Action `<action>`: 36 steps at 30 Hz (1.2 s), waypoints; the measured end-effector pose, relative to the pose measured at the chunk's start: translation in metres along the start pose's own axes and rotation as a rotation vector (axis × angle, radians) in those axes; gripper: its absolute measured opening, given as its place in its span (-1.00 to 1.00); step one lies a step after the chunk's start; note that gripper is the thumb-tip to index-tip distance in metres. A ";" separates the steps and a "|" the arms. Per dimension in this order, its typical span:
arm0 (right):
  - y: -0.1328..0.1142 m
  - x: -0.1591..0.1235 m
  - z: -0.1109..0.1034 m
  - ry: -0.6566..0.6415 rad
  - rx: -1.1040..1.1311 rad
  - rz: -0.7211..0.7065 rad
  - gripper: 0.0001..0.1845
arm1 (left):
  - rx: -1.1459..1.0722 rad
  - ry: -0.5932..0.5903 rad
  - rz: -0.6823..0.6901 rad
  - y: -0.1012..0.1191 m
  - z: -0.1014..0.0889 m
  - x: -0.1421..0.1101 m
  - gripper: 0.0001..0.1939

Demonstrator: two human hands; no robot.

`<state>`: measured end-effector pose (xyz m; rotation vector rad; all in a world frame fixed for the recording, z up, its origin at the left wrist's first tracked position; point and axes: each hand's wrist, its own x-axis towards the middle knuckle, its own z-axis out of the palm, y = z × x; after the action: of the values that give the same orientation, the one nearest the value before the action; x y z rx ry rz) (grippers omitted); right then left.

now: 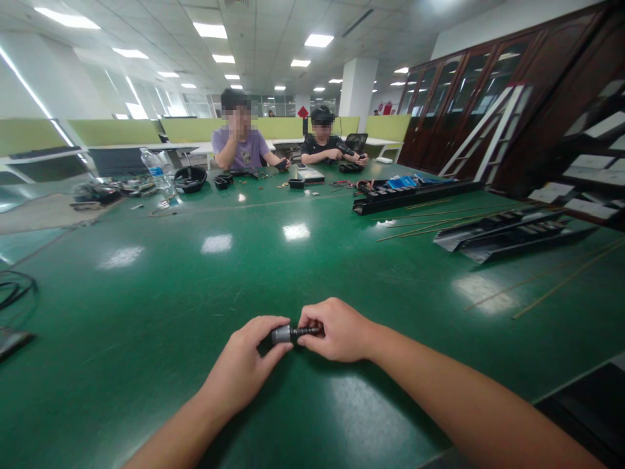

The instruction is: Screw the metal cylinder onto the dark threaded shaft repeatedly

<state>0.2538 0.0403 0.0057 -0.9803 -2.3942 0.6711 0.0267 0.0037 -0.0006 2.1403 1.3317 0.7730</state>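
Note:
A small grey metal cylinder with a black threaded stem lies horizontally between my hands, just above the green tabletop. My left hand grips the grey body between thumb and fingers. My right hand pinches the black stem's far end, and its fingers hide the tip. Both forearms rest low over the table's near edge.
Across the table, two seated people work among scattered parts, a water bottle and black pieces. Long black metal rails and thin rods lie at the right. A coiled black cable lies at the left edge.

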 end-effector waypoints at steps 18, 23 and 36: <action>-0.001 0.000 0.000 0.001 0.002 0.000 -0.86 | 0.020 0.003 0.004 0.001 -0.001 0.001 -0.72; -0.002 0.000 -0.002 -0.002 -0.003 0.001 -0.87 | 0.020 0.001 0.000 0.003 -0.002 0.002 -0.71; -0.002 0.000 -0.001 0.008 0.006 0.016 -0.87 | 0.021 -0.003 -0.021 0.001 0.000 0.000 -0.71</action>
<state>0.2536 0.0396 0.0073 -0.9991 -2.3785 0.6782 0.0272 0.0033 0.0006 2.1386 1.3648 0.7509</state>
